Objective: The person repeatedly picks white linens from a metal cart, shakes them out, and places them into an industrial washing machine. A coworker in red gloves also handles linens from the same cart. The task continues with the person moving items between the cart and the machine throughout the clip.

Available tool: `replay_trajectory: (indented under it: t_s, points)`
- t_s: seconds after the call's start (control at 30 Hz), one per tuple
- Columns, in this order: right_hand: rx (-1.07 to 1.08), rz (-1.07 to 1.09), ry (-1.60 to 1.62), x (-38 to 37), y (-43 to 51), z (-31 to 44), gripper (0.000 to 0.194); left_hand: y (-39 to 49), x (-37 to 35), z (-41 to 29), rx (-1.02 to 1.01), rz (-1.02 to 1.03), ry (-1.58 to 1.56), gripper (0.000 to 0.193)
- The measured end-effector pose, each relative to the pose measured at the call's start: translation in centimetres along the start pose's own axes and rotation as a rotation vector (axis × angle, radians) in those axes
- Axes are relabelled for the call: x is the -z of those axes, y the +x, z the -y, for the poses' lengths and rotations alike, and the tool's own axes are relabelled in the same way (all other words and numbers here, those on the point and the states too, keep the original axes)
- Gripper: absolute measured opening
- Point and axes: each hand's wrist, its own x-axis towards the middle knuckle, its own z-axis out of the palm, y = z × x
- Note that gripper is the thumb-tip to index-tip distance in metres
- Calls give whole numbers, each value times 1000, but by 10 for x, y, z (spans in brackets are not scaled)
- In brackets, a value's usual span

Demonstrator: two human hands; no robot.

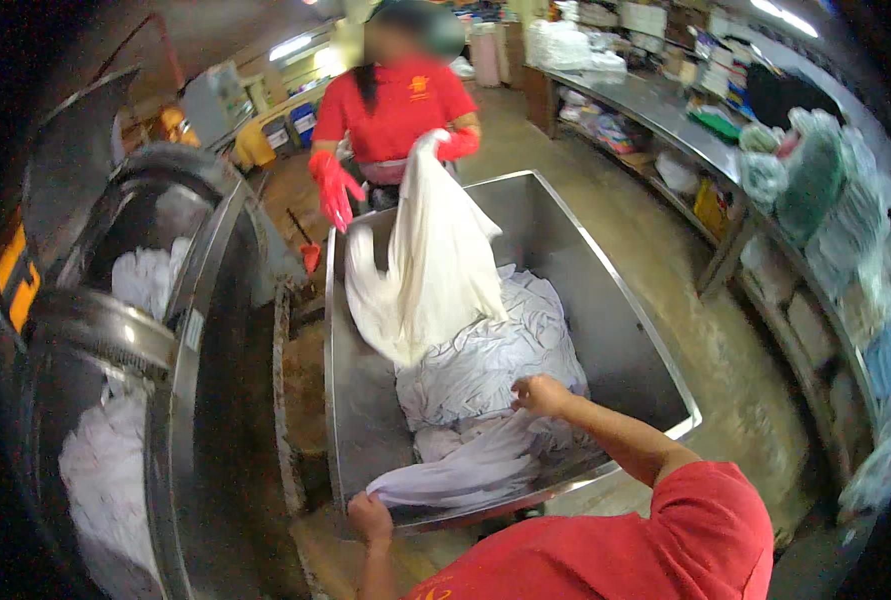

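Observation:
My left hand (371, 517) grips the corner of a pale cloth (460, 472) at the near left rim of a large stainless steel bin (621, 300). The cloth stretches from that hand to the right, inside the bin. Over the near right part of the bin is my right hand (541, 395), its fingers bent, beside a heap of damp-looking light grey fabric (483, 367); whether it pinches any cloth I cannot tell. Across the bin, a co-worker in red gloves (333, 191) holds up a white cloth (438, 262) with one hand; the other gloved hand is apart from it.
At the left stands an open industrial washing machine (167, 360) with white laundry (111, 472) in its drum sections. A long metal table (655, 112) runs along the right, with plastic-wrapped bundles (813, 180) at its near end. A red scoop-like tool (310, 256) is beyond the bin's left side.

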Motion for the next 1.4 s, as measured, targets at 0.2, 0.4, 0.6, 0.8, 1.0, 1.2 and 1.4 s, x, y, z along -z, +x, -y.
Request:
replay_trajectory:
  t_s: [0.2,0.4,0.6,0.8,1.0,1.2,1.4]
  points:
    - [-108,-224,21,12,-110,21,41,15,-5,13,38,251,-191,35]
    - [-111,-378,22,102,-172,25,43,42,-13,-83,-127,573,-452,55]
    - [148,-624,-128,259,-176,16,43,59,65,-351,-553,916,-894,108]
    - [357,-1045,-143,479,-133,-99,63,137,91,-647,-955,1253,-1078,87]
    - [39,-1265,-321,587,-95,-385,61,185,-71,-858,-325,613,-1295,6]
    - [-775,-361,-148,409,-150,-629,23,77,-343,-842,-60,1004,-575,17]
    - [-665,116,300,342,-164,-600,37,-14,-384,-826,-64,1555,-307,16]
